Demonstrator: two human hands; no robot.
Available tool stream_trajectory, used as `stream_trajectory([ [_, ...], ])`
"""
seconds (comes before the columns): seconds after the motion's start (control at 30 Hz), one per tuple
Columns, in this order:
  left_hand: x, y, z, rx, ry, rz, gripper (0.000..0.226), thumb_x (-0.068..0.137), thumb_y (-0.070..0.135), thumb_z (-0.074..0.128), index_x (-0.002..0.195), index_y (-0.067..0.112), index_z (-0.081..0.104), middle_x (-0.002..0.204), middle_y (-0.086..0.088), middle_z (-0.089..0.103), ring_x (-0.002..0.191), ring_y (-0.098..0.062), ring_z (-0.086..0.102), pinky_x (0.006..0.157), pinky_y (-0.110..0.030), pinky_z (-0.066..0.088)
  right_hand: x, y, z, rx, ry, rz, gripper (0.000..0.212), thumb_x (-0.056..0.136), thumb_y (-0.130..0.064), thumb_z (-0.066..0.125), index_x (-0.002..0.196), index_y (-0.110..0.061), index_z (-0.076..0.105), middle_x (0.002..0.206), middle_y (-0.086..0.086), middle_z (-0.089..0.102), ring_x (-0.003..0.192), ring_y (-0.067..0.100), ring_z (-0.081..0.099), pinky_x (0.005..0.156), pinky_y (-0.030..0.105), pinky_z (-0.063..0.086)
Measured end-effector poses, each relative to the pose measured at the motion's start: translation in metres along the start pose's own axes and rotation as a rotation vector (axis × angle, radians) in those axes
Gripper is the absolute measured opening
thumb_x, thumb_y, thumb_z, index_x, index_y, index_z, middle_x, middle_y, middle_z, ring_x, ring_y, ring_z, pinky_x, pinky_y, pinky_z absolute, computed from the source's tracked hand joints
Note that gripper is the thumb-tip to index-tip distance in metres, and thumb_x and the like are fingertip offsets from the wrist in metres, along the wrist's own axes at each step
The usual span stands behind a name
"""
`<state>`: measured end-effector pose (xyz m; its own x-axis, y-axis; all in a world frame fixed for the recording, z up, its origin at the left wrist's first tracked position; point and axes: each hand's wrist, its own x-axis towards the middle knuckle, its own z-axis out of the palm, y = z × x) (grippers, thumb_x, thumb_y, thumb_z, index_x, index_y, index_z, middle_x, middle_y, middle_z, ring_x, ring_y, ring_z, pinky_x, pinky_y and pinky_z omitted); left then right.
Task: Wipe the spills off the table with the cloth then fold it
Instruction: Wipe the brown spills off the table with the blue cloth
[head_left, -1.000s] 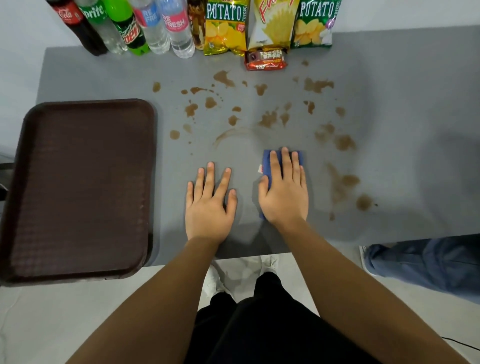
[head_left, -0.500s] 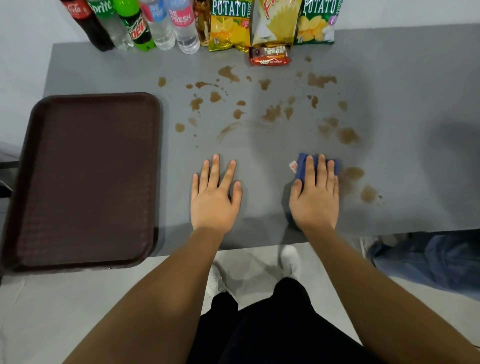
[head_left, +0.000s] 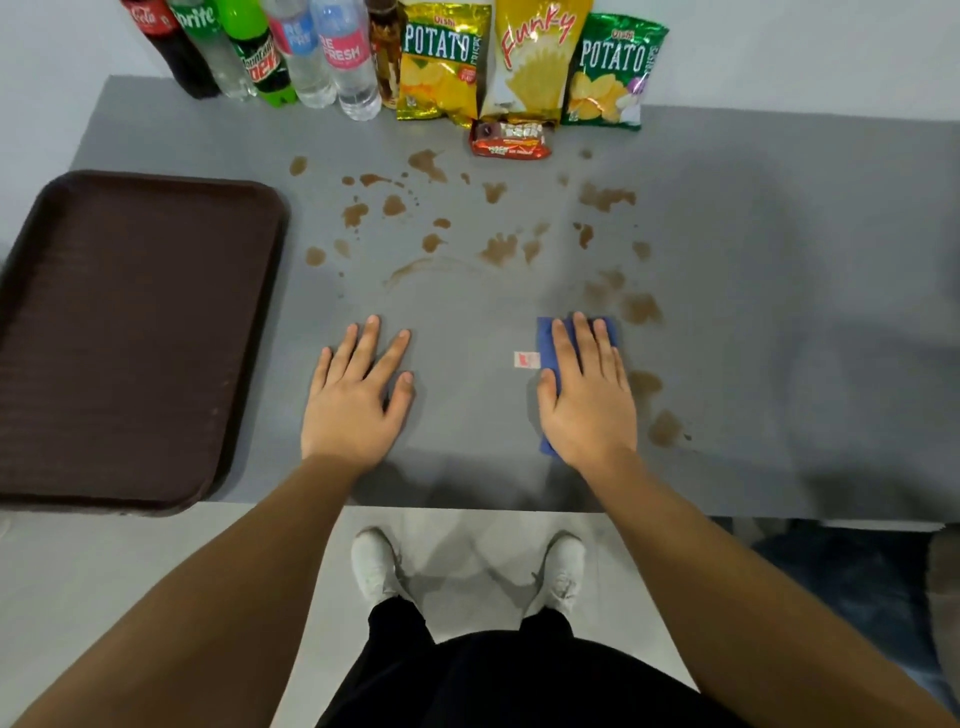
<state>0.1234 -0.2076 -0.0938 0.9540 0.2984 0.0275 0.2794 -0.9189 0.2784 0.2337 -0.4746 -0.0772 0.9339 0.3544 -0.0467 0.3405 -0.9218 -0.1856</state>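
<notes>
Fingers (head_left: 582, 353) straight, right hand (head_left: 587, 400) pressing blue cloth (head_left: 545, 338), long axis seemingly front-to-back, left hand (head_left: 353, 400) flat

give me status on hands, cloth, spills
Left hand flat on table, holds nothing. Right hand flat, pressing cloth. Spills mostly unwiped. Nothing in the way.

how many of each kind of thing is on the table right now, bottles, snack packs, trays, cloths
bottles: 6
chip bags: 3
small snack pack: 1
tray: 1
cloth, under the right hand: 1
total: 12
</notes>
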Motion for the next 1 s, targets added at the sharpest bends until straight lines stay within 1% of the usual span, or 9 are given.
stream_trajectory([
  [0.1,0.000,0.001,-0.002,0.004,-0.015,-0.004,0.055,0.108,0.053,0.028,0.162,0.043,0.024,0.174,0.006,0.013,0.161,-0.017,0.004,0.130,-0.045,0.008,-0.022,0.016,-0.002,0.005,0.020,0.094,0.063,0.105,-0.035,0.033,0.164,-0.015,0.021,0.172,0.011,0.018,0.160,0.029,0.010,0.130,0.044,0.013],
  [0.2,0.000,0.002,-0.003,0.005,-0.038,-0.014,0.056,0.108,0.054,0.026,0.162,0.044,0.021,0.174,0.007,0.010,0.161,-0.015,0.001,0.130,-0.044,0.005,-0.047,-0.001,0.003,0.015,0.059,0.142,0.064,0.103,-0.035,0.030,0.163,-0.014,0.024,0.170,0.013,0.022,0.159,0.032,0.014,0.129,0.046,0.015],
  [0.33,0.001,0.001,-0.002,0.015,-0.037,-0.013,0.056,0.108,0.056,0.024,0.162,0.045,0.017,0.174,0.008,0.008,0.161,-0.014,-0.001,0.130,-0.043,0.004,-0.046,-0.016,0.006,0.026,0.032,0.052,0.064,0.104,-0.037,0.034,0.163,-0.017,0.024,0.172,0.008,0.019,0.160,0.027,0.009,0.130,0.044,0.013],
  [0.43,0.001,-0.002,0.000,0.019,-0.032,-0.004,0.056,0.108,0.057,0.023,0.162,0.047,0.015,0.174,0.009,0.008,0.160,-0.012,-0.003,0.130,-0.043,0.004,-0.028,-0.006,0.001,0.027,0.012,-0.037,0.063,0.103,-0.038,0.036,0.162,-0.019,0.027,0.172,0.005,0.020,0.160,0.024,0.008,0.130,0.043,0.013],
  [0.57,0.001,-0.003,0.001,0.017,-0.031,-0.006,0.056,0.108,0.058,0.021,0.162,0.048,0.014,0.174,0.010,0.006,0.160,-0.010,-0.005,0.130,-0.042,0.003,-0.008,0.016,-0.005,0.020,0.000,-0.054,0.061,0.105,-0.038,0.034,0.163,-0.021,0.025,0.172,0.004,0.019,0.160,0.024,0.008,0.130,0.043,0.013],
  [0.67,0.001,-0.002,0.001,0.012,-0.029,-0.004,0.056,0.108,0.058,0.021,0.162,0.047,0.015,0.174,0.010,0.007,0.160,-0.011,-0.004,0.130,-0.042,0.004,-0.011,0.038,-0.010,0.010,0.037,0.048,0.061,0.105,-0.033,0.042,0.162,-0.018,0.027,0.171,0.007,0.022,0.160,0.026,0.011,0.130,0.045,0.015],
  [0.77,0.002,-0.002,0.001,0.005,-0.035,-0.005,0.056,0.108,0.058,0.021,0.162,0.047,0.015,0.174,0.009,0.007,0.160,-0.011,-0.004,0.130,-0.042,0.003,-0.029,0.047,-0.012,0.009,0.082,0.181,0.060,0.107,-0.031,0.040,0.162,-0.014,0.026,0.171,0.011,0.022,0.159,0.030,0.013,0.130,0.046,0.014],
  [0.9,0.002,-0.002,0.000,0.008,-0.036,-0.004,0.056,0.108,0.056,0.023,0.162,0.046,0.016,0.174,0.008,0.008,0.160,-0.013,-0.002,0.130,-0.042,0.003,-0.052,0.017,-0.005,0.026,0.117,0.295,0.063,0.105,-0.033,0.034,0.163,-0.012,0.025,0.170,0.015,0.023,0.159,0.034,0.016,0.129,0.047,0.014],
  [1.0,0.002,-0.002,0.000,0.003,-0.042,0.001,0.056,0.108,0.056,0.024,0.162,0.047,0.015,0.174,0.009,0.007,0.160,-0.013,-0.003,0.130,-0.043,0.003,-0.049,-0.003,0.001,0.026,0.115,0.275,0.062,0.105,-0.031,0.040,0.162,-0.012,0.026,0.169,0.015,0.024,0.158,0.036,0.016,0.128,0.046,0.013],
])
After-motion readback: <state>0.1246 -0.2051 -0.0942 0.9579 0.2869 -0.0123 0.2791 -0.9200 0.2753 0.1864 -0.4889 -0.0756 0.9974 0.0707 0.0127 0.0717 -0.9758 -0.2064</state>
